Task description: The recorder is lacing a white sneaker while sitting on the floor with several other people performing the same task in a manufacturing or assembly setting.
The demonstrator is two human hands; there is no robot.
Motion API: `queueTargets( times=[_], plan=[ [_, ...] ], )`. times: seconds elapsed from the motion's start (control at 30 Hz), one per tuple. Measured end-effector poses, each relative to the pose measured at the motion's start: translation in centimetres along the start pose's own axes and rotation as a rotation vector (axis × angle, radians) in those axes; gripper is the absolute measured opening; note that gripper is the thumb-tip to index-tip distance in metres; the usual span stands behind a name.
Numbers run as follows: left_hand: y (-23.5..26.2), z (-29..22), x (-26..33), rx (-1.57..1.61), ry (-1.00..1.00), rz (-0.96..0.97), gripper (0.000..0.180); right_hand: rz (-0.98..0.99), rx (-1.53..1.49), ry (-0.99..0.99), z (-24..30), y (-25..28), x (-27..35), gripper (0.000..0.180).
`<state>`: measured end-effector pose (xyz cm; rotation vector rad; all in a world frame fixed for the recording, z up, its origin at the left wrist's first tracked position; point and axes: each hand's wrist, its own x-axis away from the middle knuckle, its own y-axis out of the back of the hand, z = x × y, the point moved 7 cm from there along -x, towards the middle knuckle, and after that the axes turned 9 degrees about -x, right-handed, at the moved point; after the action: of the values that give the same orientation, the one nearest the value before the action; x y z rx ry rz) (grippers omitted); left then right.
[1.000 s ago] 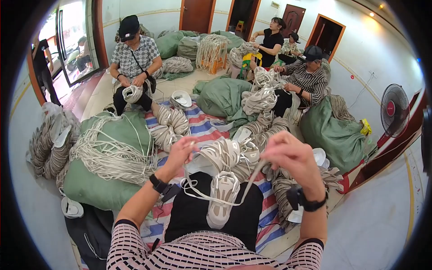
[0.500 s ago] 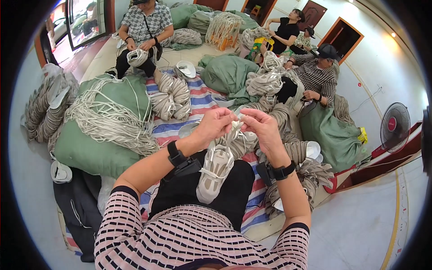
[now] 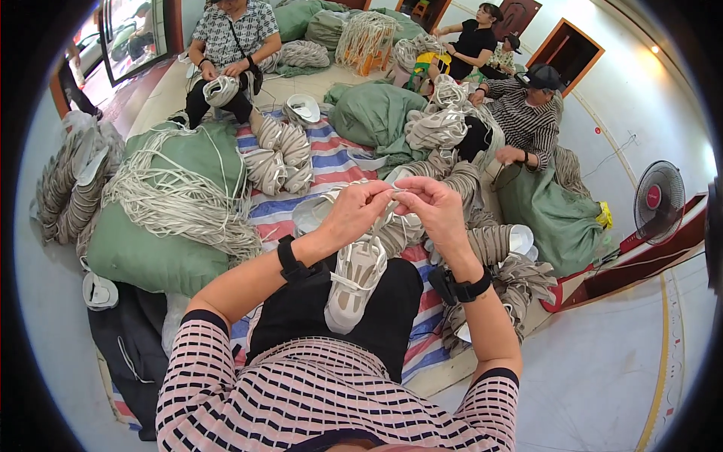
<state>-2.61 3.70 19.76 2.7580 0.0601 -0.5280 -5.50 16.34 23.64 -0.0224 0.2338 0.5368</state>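
the white shoe (image 3: pixel 354 282) was laid on the lap, its long axis running from the body up toward the hands. just above its far end, a white lace (image 3: pixel 395 197) was pinched by the closed fingers of the left hand (image 3: pixel 354 213) and right hand (image 3: pixel 437 207), both equally near. compared with half a second earlier, the hands were brought closer together.

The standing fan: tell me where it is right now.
In the head view the standing fan is at the far right, against the white wall, just right of a green sack beside the seated person in the striped shirt.
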Motion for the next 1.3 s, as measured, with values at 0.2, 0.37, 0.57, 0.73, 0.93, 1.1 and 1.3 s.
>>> queueTargets(
  times=[0.2, 0.37, 0.57, 0.73, 0.93, 1.1, 1.3],
  plan=[
    [0.5, -1.8, 0.4, -0.123, -0.224, -0.103, 0.016, 0.023, -0.009, 0.015, 0.0, -0.1, -0.2, 0.015],
    [0.6, -1.7, 0.6, -0.176, -0.255, -0.133, 0.015, -0.001, -0.085, -0.013, 0.0, -0.6, -0.3, 0.015],
    [0.8, -1.9, 0.4, -0.16, -0.262, -0.154, 0.013, 0.022, -0.097, -0.062, -0.2, -0.5, -0.6, 0.015],
    [0.8, -1.5, 0.0, -0.152, -0.242, -0.084, 0.016, 0.017, -0.028, -0.025, 0.4, -0.6, -1.2, 0.009],
    [0.3, -0.5, -0.6, 0.363, -0.032, 0.066, 0.026, -0.007, 0.037, -0.056, 0.8, -0.1, -2.0, 0.009],
    [-0.3, 0.2, -1.4, 0.675, 0.179, 0.259, 0.02, 0.048, 0.007, -0.053, 2.0, -0.1, -3.1, 0.013],
    [1.2, -2.3, -3.2, 0.993, 0.137, 0.275, 0.016, 0.232, -0.309, -0.091, 3.4, -2.5, -3.4, 0.033]
  ],
)
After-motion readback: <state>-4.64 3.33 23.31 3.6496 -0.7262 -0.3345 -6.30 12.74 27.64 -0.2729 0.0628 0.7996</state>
